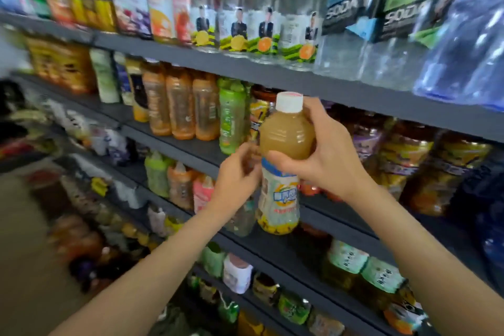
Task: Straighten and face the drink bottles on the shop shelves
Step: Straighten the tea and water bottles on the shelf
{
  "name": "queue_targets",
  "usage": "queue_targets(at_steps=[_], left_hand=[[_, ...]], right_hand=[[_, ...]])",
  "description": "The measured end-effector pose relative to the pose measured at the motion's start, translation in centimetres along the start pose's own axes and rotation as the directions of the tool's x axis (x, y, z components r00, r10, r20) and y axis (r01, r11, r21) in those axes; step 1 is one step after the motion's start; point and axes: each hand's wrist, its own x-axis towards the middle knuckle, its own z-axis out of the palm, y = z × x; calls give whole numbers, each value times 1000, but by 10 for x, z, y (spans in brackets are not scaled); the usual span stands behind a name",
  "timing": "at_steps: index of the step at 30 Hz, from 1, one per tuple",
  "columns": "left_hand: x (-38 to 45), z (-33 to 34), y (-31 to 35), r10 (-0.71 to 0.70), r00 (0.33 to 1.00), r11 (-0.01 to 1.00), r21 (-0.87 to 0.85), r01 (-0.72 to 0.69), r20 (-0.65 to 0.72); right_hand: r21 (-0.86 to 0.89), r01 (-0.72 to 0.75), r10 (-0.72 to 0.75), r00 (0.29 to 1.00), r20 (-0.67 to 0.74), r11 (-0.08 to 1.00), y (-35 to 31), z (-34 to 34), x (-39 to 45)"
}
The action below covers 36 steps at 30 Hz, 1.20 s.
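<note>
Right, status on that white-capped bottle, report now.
Right hand gripping the white-capped juice bottle at its shoulder, upright, off the shelf. Left hand at the label's left edge, grip unclear. Nothing blocking.

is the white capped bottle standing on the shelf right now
No, the white-capped juice bottle is held in the air in front of the shelves, gripped by the right hand around its upper body.

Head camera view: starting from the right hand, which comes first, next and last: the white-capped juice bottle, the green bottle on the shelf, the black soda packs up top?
1. White-capped juice bottle: held in the right hand, at its upper half.
2. Green bottle: to the left, on the middle shelf.
3. Black soda packs: top shelf, above and to the right.
</note>
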Motion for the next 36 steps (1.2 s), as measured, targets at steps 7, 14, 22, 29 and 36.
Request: queue_targets(at_steps=[7,14,22,29,36], left_hand=[[3,-202,-67,-101,994,991,90,96,47],[20,-394,-117,-303,947,944,174,282,111],[68,-536,-190,-307,952,928,220,301,-9],[183,-666,-273,-309,947,912,257,321,-89],[284,-796,-344,-388,904,878,225,422,-183]], right_hand=[[121,6,-1,999,-39,993,-87,177,87],[223,69,-91,991,94,972,-192,334,166],[256,114,-162,971,176,960,-248,484,272],[298,126,-181,970,164,946,-251,631,402],[309,84,-168,952,258,947,-278,761,528]])
